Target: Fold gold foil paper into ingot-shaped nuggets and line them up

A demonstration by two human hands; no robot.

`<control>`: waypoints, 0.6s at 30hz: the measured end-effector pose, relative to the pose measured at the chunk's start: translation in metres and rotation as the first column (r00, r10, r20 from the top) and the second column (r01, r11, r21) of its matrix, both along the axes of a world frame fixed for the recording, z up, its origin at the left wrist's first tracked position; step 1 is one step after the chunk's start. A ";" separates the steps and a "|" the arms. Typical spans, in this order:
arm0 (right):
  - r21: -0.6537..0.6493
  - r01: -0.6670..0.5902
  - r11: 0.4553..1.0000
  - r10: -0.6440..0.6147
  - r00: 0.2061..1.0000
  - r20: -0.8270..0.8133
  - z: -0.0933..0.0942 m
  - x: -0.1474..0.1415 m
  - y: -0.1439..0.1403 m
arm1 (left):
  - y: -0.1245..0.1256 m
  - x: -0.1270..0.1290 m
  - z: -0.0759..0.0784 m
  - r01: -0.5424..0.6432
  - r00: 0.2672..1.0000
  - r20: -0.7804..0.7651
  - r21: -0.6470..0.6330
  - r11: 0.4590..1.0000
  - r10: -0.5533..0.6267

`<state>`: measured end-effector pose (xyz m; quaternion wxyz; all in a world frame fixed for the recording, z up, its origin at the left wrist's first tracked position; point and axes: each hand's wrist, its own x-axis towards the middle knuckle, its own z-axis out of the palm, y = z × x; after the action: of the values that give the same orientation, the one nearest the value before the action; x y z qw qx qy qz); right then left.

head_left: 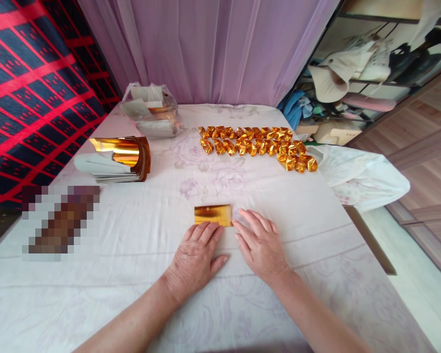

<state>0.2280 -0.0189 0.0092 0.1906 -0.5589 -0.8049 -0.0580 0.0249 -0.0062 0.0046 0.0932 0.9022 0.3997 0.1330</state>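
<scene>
Flat sheet [210,214]: gold foil, looks mirror-glossy, smooth | Folded pieces [260,146]: gold foil, glossy, crinkled | Curled stack [127,152]: shows glossy gold foil and matt pale paper | Clear bag [150,115]: thin plastic, shiny, wrinkled | Tablecloth [150,215]: printed cloth, matt, lightly creased | Curtain [220,54]: purple cloth, soft sheen | Panels [422,147]: look wood-grained, smooth

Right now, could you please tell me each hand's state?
Left hand: open, fingers on the gold sheet.
Right hand: open, at its right end; contact unclear.
</scene>
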 end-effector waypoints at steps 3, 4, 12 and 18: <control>-0.026 -0.011 1.000 0.012 1.000 0.018 0.001 -0.007 0.005 | 0.000 0.000 0.000 -0.001 1.000 -0.002 0.000 1.000 0.001; -0.049 -0.011 0.999 0.012 1.000 0.028 0.000 -0.009 0.006 | 0.000 0.000 0.000 -0.003 1.000 -0.001 0.002 1.000 0.003; -0.128 0.034 0.991 -0.027 0.998 0.060 -0.009 -0.009 -0.001 | 0.001 0.000 0.001 0.006 1.000 0.022 0.008 1.000 -0.007; -0.136 0.041 0.990 -0.032 0.997 0.066 -0.011 -0.009 -0.006 | 0.001 0.001 0.001 0.006 0.999 0.039 0.014 1.000 -0.007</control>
<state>0.2185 -0.0249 -0.0018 0.1249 -0.5833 -0.8022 -0.0240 0.0255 -0.0057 0.0056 0.0949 0.9014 0.3939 0.1529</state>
